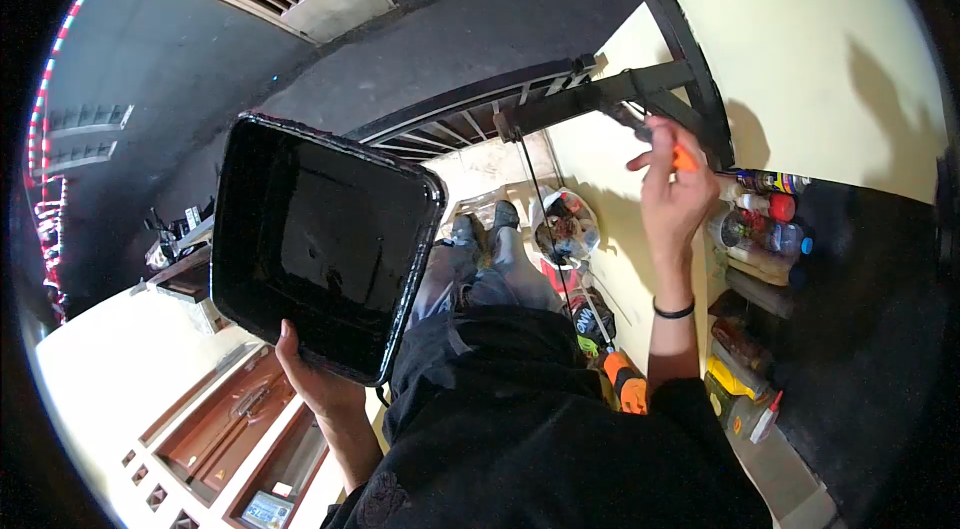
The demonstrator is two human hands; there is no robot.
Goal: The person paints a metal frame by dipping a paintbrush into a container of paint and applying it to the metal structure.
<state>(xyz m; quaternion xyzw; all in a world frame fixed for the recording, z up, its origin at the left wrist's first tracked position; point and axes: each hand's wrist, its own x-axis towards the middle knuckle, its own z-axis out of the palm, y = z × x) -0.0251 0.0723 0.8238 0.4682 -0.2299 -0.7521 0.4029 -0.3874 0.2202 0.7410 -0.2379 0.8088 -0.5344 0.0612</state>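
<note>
My left hand (328, 401) grips the lower edge of a black rectangular tub (335, 239), its thumb over the rim. The tub is tilted toward me, and its inside is coated with glossy black paint. In my raised right hand (678, 199) is a paintbrush with an orange handle (685, 159), held between thumb and fingers. The brush's dark head is up against the underside of a black metal bracket (640, 84) that juts from the cream wall (820, 39). A thin dark rod (535, 189) hangs from the bracket's outer end.
Several bottles (765, 239) line a ledge at the right, below the bracket. A bag of mixed items (567, 226) stands on the floor by the wall. Nearer me is an orange-and-black handle (625, 384). A black railing (460, 124) lies beyond the tub.
</note>
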